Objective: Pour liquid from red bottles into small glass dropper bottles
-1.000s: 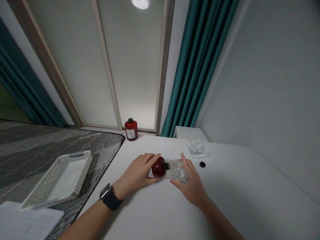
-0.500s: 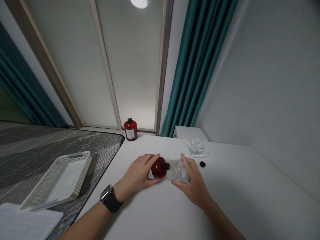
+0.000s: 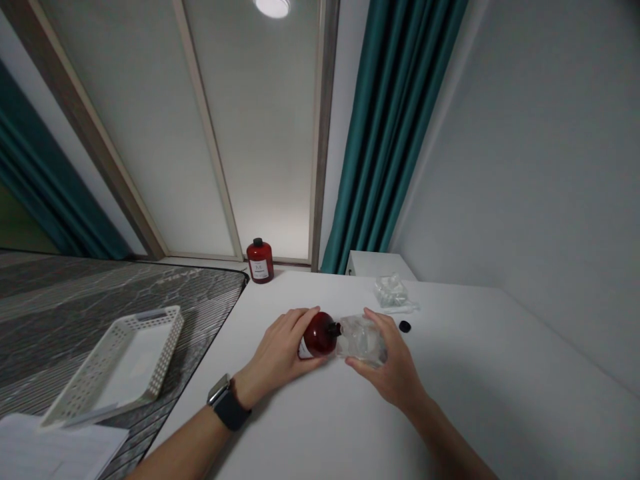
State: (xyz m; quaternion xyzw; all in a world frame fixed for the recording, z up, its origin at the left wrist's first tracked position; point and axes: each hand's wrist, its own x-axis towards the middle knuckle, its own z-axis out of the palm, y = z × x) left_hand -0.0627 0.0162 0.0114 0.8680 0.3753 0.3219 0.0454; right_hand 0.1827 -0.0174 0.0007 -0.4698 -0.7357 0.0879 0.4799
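Note:
My left hand (image 3: 290, 340) is wrapped round a dark red bottle (image 3: 320, 335) with a white label, tilted so its black neck points right. That neck meets the upper left side of a clear container (image 3: 361, 339), which my right hand (image 3: 393, 360) grips between thumb and fingers from the right. Whether the neck reaches inside the container, I cannot make out. A small black cap (image 3: 405, 326) lies on the white table (image 3: 320, 420) just right of my right hand. Behind it rests a crumpled clear plastic bag (image 3: 393, 292).
A second red bottle (image 3: 260, 261), with black cap and white label, stands upright at the table's far left corner. To the left, a white perforated basket (image 3: 167, 347) and paper sheets (image 3: 60, 447) lie on a grey patterned surface (image 3: 205, 290). A white cabinet (image 3: 383, 265) stands behind the table.
The clear container and my right hand have shifted slightly right. My left hand still holds the red bottle, which has moved a little the same way.

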